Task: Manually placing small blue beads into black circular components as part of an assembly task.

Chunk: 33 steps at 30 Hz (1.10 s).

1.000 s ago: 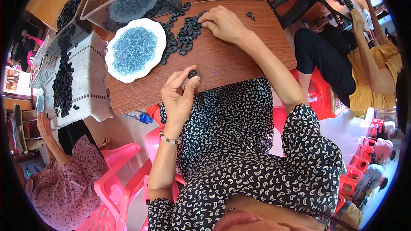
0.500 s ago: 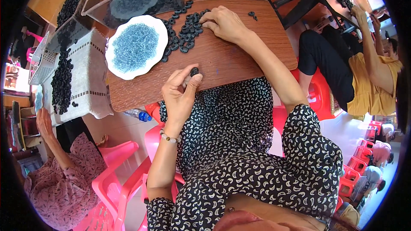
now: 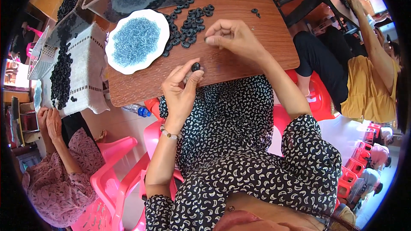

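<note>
Between the thumb and forefinger of my left hand is a small round black plastic part, held over the table's near edge. My right hand hovers above the table, up and to the right of it, thumb and forefinger curled together. Whatever sits at those fingertips, if anything, is too small to make out. Loose black plastic parts lie in a scattered group left of my right hand. Beside them is a white scalloped plate heaped with tiny clear bluish pieces.
Clear plastic bins of black parts line the brown table's far side. One small black part lies apart at right. On the left, a cloth-covered surface carries more black parts beside another person's hands. A pink chair stands below.
My right hand has drawn back from the black parts, down and to the right, its fingers curling together. My left hand keeps its part, which has tilted to show its round face.
</note>
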Motion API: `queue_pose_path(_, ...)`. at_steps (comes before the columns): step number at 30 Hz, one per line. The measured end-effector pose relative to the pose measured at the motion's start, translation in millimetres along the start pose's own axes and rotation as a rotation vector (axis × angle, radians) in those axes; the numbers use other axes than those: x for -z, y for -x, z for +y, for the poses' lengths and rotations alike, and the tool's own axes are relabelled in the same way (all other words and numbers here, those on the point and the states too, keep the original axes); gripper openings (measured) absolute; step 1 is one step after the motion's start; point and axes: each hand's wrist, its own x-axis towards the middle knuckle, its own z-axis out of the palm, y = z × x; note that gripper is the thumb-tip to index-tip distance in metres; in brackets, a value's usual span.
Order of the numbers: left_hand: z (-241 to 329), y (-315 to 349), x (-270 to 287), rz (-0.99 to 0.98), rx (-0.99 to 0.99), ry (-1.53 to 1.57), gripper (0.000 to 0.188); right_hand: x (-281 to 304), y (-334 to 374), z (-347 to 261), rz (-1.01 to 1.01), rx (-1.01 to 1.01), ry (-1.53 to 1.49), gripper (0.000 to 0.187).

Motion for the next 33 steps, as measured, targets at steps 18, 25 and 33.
queue_pose_path(18, -10.9, 2.3, -3.1, -0.027, -0.291, -0.308, 0.030, -23.8, 49.9, -13.3, -0.087, -0.136, -0.217, 0.015)
queue_pose_path(25, -6.3, 2.5, -5.1, -0.053, -0.343, -0.390, 0.028, -27.0, 52.4, -15.2, -0.046, -0.106, -0.021, 0.009)
queue_pose_path(33, -9.7, 1.5, -4.0, -0.065, -0.374, -0.404, 0.024, -27.0, 52.5, -20.6, -0.040, -0.052, 0.067, 0.009)
